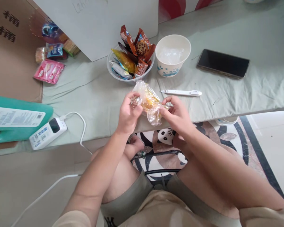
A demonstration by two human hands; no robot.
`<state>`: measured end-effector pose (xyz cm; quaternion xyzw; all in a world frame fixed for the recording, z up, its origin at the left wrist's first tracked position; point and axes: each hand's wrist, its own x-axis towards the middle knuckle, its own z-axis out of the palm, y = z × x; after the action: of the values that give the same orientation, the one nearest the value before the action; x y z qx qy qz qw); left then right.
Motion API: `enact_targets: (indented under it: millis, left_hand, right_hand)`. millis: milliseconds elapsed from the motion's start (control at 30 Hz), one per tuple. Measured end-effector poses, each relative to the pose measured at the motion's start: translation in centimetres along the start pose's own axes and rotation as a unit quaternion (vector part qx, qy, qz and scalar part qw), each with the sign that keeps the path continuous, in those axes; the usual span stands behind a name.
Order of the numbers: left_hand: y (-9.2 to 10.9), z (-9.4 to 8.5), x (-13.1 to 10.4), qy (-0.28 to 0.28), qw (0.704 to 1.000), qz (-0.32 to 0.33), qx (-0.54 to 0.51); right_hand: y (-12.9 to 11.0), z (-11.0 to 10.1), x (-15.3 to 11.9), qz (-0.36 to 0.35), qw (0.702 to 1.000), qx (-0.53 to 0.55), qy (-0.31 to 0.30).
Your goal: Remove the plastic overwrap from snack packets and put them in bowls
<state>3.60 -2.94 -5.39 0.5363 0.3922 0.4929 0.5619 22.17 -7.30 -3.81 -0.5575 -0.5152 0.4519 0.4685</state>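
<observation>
Between my two hands is a yellow item in crinkled clear plastic wrap [150, 100], just above the table's front edge; its exact kind I cannot make out. My left hand [129, 112] pinches the wrap on its left side, thumb and fingers closed. On the other side, my right hand [175, 113] grips the wrap between thumb and forefinger. Right behind it lies a white utility knife [181, 92] with its tip pointing left. A clear bowl [112, 71] full of packaged snacks stands beyond my left hand. Beside it is a white paper tub [171, 67] with clear plastic inside.
A black phone [223, 63] lies at the right on the pale green cloth [257, 41]. To the left are a pink packet [49, 71], a teal jug [16, 118] and a white power bank [48, 133] with a cable. A white board [99, 25] stands behind the bowl.
</observation>
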Motion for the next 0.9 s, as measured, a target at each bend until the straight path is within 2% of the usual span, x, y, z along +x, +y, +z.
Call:
enact_targets:
  millis: [67, 100, 233, 300, 367, 433, 500, 567, 633, 700, 733, 833, 900]
  left_hand:
    - [-0.9, -0.5, 0.0, -0.068, 0.992, 0.072, 0.08]
    - [-1.3, -0.8, 0.0, -0.083, 0.982, 0.106, 0.131]
    - [-1.9, -1.4, -0.1, -0.049, 0.941, 0.168, 0.29]
    - [-1.8, -1.8, 0.0, -0.027, 0.93, 0.173, 0.323]
    - [-1.8, -2.1, 0.2, -0.012, 0.927, 0.158, 0.339]
    - [-1.9, -2.4, 0.4, -0.005, 0.931, 0.131, 0.341]
    - [-2.2, -2.4, 0.5, -0.001, 0.936, 0.114, 0.333]
    - [-2.5, -2.3, 0.5, 0.006, 0.939, 0.116, 0.324]
    - [-2.7, -2.0, 0.5, 0.016, 0.94, 0.125, 0.318]
    - [-2.7, -1.9, 0.5, 0.025, 0.938, 0.131, 0.319]
    - [-2.6, -1.9, 0.5, 0.028, 0.936, 0.134, 0.324]
    - [-2.3, -1.8, 0.5, 0.034, 0.923, 0.15, 0.352]
    - [-2.0, -1.7, 0.5, 0.039, 0.915, 0.169, 0.364]
  right_hand:
    - [-0.1, 0.1, 0.1, 0.004, 0.999, -0.036, 0.016]
    - [-0.2, 0.2, 0.0, 0.001, 0.998, -0.053, 0.023]
    - [-0.5, 0.0, -0.1, -0.057, 0.992, -0.113, 0.01]
    - [-0.4, -0.9, 0.0, -0.102, 0.981, -0.165, 0.02]
    - [0.2, -2.2, 0.3, -0.126, 0.955, -0.261, 0.061]
    - [1.1, -3.5, 0.9, -0.108, 0.918, -0.367, 0.104]
    - [2.0, -4.6, 1.6, -0.074, 0.887, -0.44, 0.12]
    - [2.4, -5.2, 2.3, -0.049, 0.869, -0.477, 0.121]
    - [2.0, -5.4, 2.5, -0.034, 0.865, -0.487, 0.118]
    - [1.1, -5.2, 2.2, -0.021, 0.883, -0.452, 0.121]
    - [0.5, -4.9, 1.8, -0.01, 0.906, -0.407, 0.114]
    - [-1.2, -3.4, 0.2, 0.053, 0.987, -0.149, 0.035]
    - [-1.9, -2.1, -0.9, 0.099, 0.994, 0.028, -0.043]
